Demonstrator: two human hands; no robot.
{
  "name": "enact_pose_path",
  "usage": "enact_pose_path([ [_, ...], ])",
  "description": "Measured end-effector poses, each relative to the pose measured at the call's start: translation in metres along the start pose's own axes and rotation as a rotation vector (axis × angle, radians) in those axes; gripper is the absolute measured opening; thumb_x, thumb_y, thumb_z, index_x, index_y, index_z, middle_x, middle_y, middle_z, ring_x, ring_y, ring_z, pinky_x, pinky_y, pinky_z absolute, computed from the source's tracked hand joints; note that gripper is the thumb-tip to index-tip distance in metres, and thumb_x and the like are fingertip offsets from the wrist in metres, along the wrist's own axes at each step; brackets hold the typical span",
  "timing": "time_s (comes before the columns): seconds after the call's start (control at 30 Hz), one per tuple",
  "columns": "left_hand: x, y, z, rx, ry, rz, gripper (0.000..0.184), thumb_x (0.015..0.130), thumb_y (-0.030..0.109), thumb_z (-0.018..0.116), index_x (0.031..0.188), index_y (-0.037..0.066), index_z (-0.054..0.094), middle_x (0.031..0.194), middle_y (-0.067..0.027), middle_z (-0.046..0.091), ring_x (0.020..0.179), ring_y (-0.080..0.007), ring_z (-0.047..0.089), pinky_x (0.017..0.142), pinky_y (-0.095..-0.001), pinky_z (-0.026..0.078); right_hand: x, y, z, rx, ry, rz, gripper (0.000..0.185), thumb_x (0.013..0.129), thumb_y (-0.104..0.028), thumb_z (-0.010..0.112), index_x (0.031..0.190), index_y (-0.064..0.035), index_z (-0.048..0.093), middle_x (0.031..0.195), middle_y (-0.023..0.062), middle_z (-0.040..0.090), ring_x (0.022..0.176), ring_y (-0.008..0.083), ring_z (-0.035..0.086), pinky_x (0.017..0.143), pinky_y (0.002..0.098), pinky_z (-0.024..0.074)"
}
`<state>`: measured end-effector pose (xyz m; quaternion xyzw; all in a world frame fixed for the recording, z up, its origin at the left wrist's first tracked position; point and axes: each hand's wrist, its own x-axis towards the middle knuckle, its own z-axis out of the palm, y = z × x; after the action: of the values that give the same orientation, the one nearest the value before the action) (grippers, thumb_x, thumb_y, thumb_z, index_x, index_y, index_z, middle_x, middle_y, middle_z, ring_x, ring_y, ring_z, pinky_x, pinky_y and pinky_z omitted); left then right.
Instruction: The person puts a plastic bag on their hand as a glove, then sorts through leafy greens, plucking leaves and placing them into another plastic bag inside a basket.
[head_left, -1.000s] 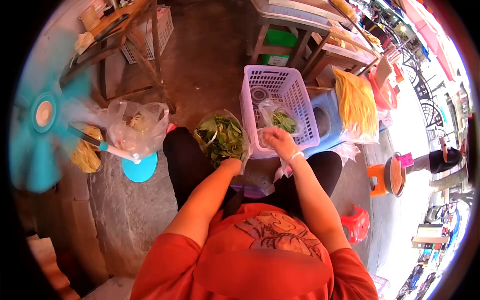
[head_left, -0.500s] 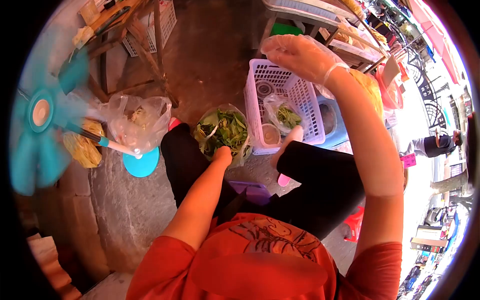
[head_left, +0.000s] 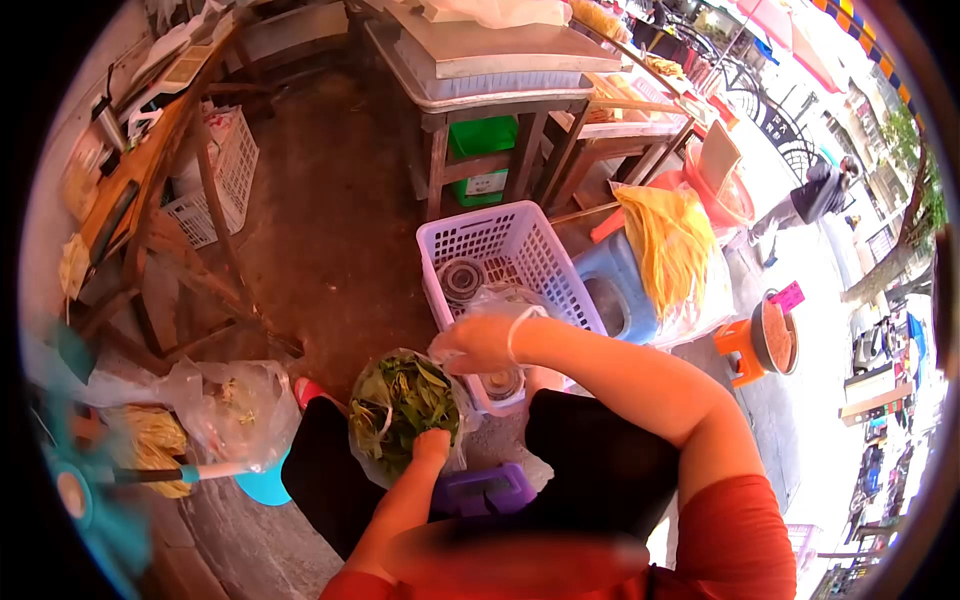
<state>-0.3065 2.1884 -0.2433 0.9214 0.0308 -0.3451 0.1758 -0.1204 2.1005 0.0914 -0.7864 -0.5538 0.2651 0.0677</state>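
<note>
A clear plastic bag full of leafy greens (head_left: 405, 395) stands between my knees. My left hand (head_left: 432, 445) is at its near right side, bare and closed, with the fingertips sunk among the leaves. Over the near part of the lilac plastic basket (head_left: 530, 225), just right of the greens, is my right hand (head_left: 475, 345). It wears a clear plastic glove and its fingers stretch to the left, slightly blurred, with nothing seen in them. Inside the basket lie a round clear container (head_left: 462, 280) and a clear bag (head_left: 510, 297), partly hidden by my right hand.
A turquoise fan (head_left: 75, 490) spins at the lower left, beside a plastic bag of scraps (head_left: 230, 400). A purple box (head_left: 487, 490) sits between my legs. Beyond the basket are a blue stool (head_left: 622, 285), a yellow bag (head_left: 665, 240) and a wooden table (head_left: 440, 120). A person (head_left: 815, 200) walks outside.
My right hand has come down from above the basket's far side to its near side, by the greens. My left hand stays at the greens. The view has tilted up.
</note>
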Motion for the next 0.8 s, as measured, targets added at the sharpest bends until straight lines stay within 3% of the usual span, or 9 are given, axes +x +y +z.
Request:
enact_pose_path([
  [0.1, -0.008, -0.011, 0.01, -0.096, 0.089, 0.039, 0.027, 0.086, 0.011, 0.041, 0.106, 0.011, 0.06, 0.103, -0.0157, 0.058, 0.097, -0.0341, 0.058, 0.081, -0.0457, 0.047, 0.021, 0.019, 0.017, 0.186, -0.058, 0.055, 0.03, 0.079, -0.029, 0.049, 0.102, -0.0158, 0.062, 0.095, 0.0125, 0.065, 0.092, 0.0308, 0.06, 0.081, 0.0396, 0.047],
  [0.17, -0.012, -0.011, 0.015, -0.14, 0.1, 0.063, 0.025, 0.085, 0.01, 0.043, 0.103, 0.011, 0.06, 0.107, -0.0149, 0.057, 0.1, -0.0328, 0.057, 0.082, -0.0448, 0.046, 0.039, 0.018, 0.014, 0.3, -0.091, -0.018, 0.029, 0.078, -0.028, 0.05, 0.102, -0.0158, 0.063, 0.098, 0.0099, 0.064, 0.093, 0.0283, 0.06, 0.08, 0.0374, 0.0464],
  [0.27, -0.009, -0.016, 0.023, 0.082, -0.046, 0.082, 0.028, 0.084, 0.01, 0.045, 0.107, 0.012, 0.06, 0.105, -0.013, 0.057, 0.103, -0.0312, 0.055, 0.088, -0.0445, 0.043, 0.062, 0.016, 0.014, 0.347, -0.036, -0.117, 0.028, 0.08, -0.027, 0.051, 0.103, -0.0143, 0.062, 0.101, 0.0095, 0.064, 0.095, 0.0277, 0.06, 0.082, 0.0368, 0.0458],
  [0.37, -0.025, -0.024, 0.025, -0.008, 0.151, 0.061, 0.027, 0.082, 0.012, 0.05, 0.107, 0.01, 0.061, 0.104, -0.0128, 0.058, 0.1, -0.0314, 0.055, 0.085, -0.0434, 0.044, 0.071, 0.018, -0.002, 0.308, -0.031, -0.171, 0.029, 0.082, -0.027, 0.052, 0.105, -0.0121, 0.062, 0.102, 0.0104, 0.064, 0.097, 0.028, 0.059, 0.085, 0.0361, 0.0449],
  [0.47, -0.065, -0.015, -0.017, -0.241, 0.397, 0.024, 0.025, 0.08, 0.017, 0.058, 0.103, 0.008, 0.062, 0.104, -0.0129, 0.057, 0.095, -0.0313, 0.057, 0.082, -0.0412, 0.046, 0.081, 0.017, -0.01, 0.257, 0.057, -0.055, 0.026, 0.082, -0.026, 0.052, 0.102, -0.013, 0.063, 0.101, 0.0088, 0.065, 0.096, 0.0288, 0.06, 0.084, 0.0357, 0.0455],
  [0.57, -0.073, -0.023, -0.019, -0.552, 0.523, -0.041, 0.028, 0.077, 0.021, 0.065, 0.102, 0.008, 0.063, 0.097, -0.0129, 0.061, 0.084, -0.0331, 0.06, 0.074, -0.0387, 0.049, 0.084, 0.015, -0.008, 0.35, 0.167, -0.151, 0.024, 0.078, -0.026, 0.053, 0.094, -0.0129, 0.065, 0.097, 0.0069, 0.065, 0.094, 0.0276, 0.06, 0.082, 0.0355, 0.0456],
  [0.67, -0.082, -0.028, -0.021, -0.715, 0.665, -0.066, 0.024, 0.08, 0.018, 0.065, 0.098, 0.002, 0.064, 0.081, -0.0112, 0.066, 0.07, -0.0237, 0.064, 0.063, -0.031, 0.05, 0.066, 0.006, -0.008, 0.296, 0.165, -0.236, 0.024, 0.08, -0.027, 0.051, 0.094, -0.0124, 0.063, 0.094, 0.0089, 0.065, 0.091, 0.0306, 0.06, 0.081, 0.0371, 0.046],
  [0.77, -0.107, -0.021, -0.047, -1.367, 0.605, -0.114, 0.02, 0.085, 0.015, 0.06, 0.096, -0.001, 0.064, 0.076, -0.01, 0.067, 0.07, -0.0177, 0.064, 0.06, -0.027, 0.049, 0.035, 0.006, -0.01, 0.214, 0.061, -0.25, 0.023, 0.081, -0.027, 0.049, 0.093, -0.0124, 0.062, 0.092, 0.0112, 0.064, 0.09, 0.033, 0.06, 0.08, 0.0397, 0.0459],
  [0.8, -0.12, -0.015, -0.063, -1.417, 0.619, -0.113, 0.02, 0.086, 0.014, 0.058, 0.098, -0.002, 0.062, 0.078, -0.0104, 0.067, 0.07, -0.0167, 0.064, 0.06, -0.0258, 0.048, 0.027, 0.011, -0.009, 0.17, 0.041, -0.259, 0.022, 0.081, -0.027, 0.049, 0.092, -0.0121, 0.062, 0.092, 0.012, 0.064, 0.089, 0.0334, 0.06, 0.08, 0.0406, 0.0458],
])
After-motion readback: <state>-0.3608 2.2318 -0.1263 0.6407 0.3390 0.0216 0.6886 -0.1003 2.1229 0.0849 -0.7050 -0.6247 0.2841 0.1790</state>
